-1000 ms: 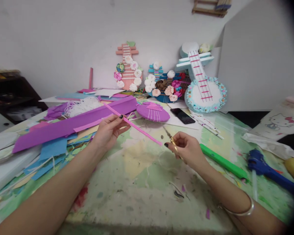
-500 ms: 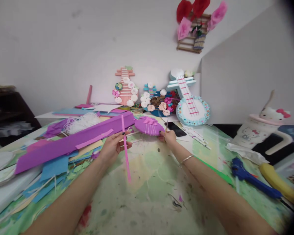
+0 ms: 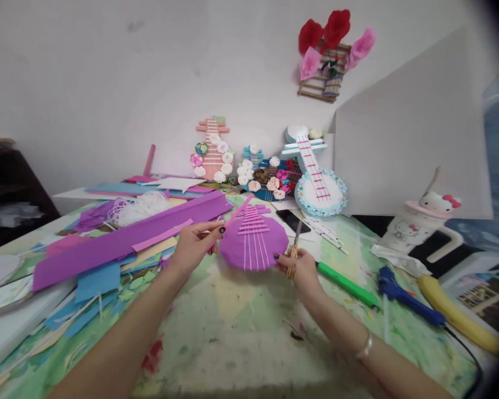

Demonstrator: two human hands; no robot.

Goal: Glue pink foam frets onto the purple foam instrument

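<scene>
A purple paper pipa model [image 3: 255, 244], with pink crossbars and white strings, is tilted up between my hands. My left hand [image 3: 197, 246] is closed at its left side, pinching a pink paper strip [image 3: 241, 208] that runs along the model's upper left edge. Whether those fingers also touch the model is hard to tell. My right hand [image 3: 301, 269] grips gold-handled scissors [image 3: 294, 252], blades pointing up, and its thumb rests on the model's lower right edge.
Left lie a long purple paper strip [image 3: 125, 244], white string [image 3: 139, 209] and blue scraps [image 3: 97, 280]. Right are a phone [image 3: 293, 220], green stick [image 3: 349, 285], blue glue gun [image 3: 411, 296], banana [image 3: 461, 316] and cup [image 3: 418, 227]. Decorated models, including a white-blue one [image 3: 322, 191], stand behind.
The purple model has been raised and drawn nearer, its face now turned toward me. The pink strip swung from hanging below my left hand to beside the model. My right hand came closer with the scissors.
</scene>
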